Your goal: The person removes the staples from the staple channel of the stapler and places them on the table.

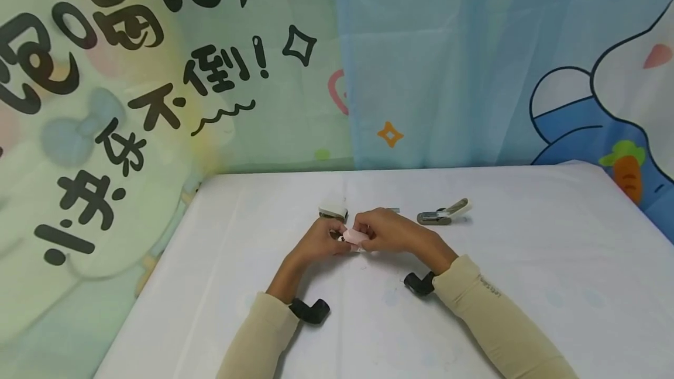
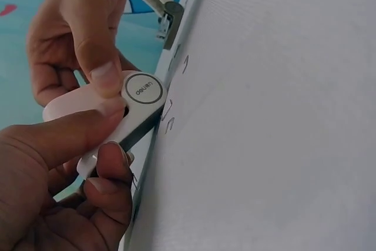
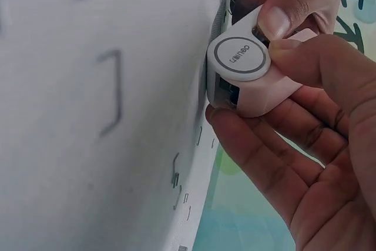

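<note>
Both hands hold a small pink and white stapler [image 1: 356, 236] near the middle of the table. Its round, ringed hinge end [image 2: 144, 89] points away from the fingers in the left wrist view. My left hand [image 1: 325, 238] grips one arm, thumb on top and curled fingers [image 2: 111, 160] beneath. My right hand [image 1: 392, 231] pinches the stapler from the other side, its thumb [image 3: 305, 57] close to the left thumb beside the hinge. A dark opening [image 3: 228, 89] shows in the side under the hinge. Fingers hide much of the two arms.
Just beyond the left hand stands a white and dark stapler [image 1: 333, 212]. Another stapler [image 1: 444, 213], opened wide, lies right of the right hand. A small grey strip [image 1: 394, 210] lies behind that hand. Loose staples [image 3: 119, 92] are scattered on the white tabletop [image 1: 526, 285].
</note>
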Demonstrator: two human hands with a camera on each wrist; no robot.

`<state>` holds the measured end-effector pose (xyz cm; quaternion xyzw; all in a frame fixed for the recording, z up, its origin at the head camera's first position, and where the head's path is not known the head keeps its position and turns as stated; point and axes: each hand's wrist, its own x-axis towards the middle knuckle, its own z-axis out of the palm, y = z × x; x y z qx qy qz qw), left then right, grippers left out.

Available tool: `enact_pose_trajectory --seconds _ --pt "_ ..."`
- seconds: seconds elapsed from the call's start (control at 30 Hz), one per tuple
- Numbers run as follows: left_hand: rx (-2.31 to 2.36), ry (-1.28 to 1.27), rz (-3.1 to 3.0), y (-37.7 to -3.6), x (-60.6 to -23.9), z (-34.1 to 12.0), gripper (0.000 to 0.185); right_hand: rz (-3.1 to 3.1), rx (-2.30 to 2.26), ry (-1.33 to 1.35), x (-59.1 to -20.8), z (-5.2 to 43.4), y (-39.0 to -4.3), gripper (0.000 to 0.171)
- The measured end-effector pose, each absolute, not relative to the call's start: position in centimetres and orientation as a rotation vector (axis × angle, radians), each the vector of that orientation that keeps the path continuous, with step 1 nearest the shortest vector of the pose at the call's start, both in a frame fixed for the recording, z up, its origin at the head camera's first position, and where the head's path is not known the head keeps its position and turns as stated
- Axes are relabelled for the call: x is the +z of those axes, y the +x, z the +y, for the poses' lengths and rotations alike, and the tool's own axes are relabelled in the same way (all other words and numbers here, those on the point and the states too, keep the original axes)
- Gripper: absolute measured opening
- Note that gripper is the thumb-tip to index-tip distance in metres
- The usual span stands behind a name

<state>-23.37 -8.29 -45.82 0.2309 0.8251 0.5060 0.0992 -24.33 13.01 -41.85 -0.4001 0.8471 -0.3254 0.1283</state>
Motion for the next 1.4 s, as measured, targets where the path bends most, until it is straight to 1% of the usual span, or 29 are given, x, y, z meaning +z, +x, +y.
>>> enact_pose_trajectory --seconds 0.23,0.43,0.5,0.93,1.07,1.2,1.4 --pt "1.458 0.617 2.423 -23.4 -45.9 -8.5 0.012 2.347 -1.115 -1.038 -42.3 14.0 -24.8 0.014" --pt "1.485 0.585 2.351 -23.4 -45.6 -8.6 0.013 2.301 -1.149 -1.084 -42.0 14.1 -24.9 0.033" --pt "1.482 0.561 2.347 -23.4 -45.6 -8.6 0.014 2.297 -1.137 -1.106 -41.8 14.1 -24.9 0.037" --pt "1.376 0.634 2.402 -23.5 -45.6 -8.6 0.015 2.490 -0.844 -1.119 -40.1 14.3 -24.0 0.020" --pt "1.370 0.638 2.393 -23.4 -45.9 -8.5 0.016 2.495 -0.827 -1.110 -40.0 14.5 -23.6 0.016" --pt "1.361 0.631 2.397 -23.3 -46.1 -8.5 0.016 2.495 -0.820 -1.090 -40.1 14.7 -23.5 0.015" --pt "1.369 0.640 2.398 -23.2 -46.0 -8.4 0.015 2.531 -0.746 -0.964 -40.2 15.2 -23.5 0.017"
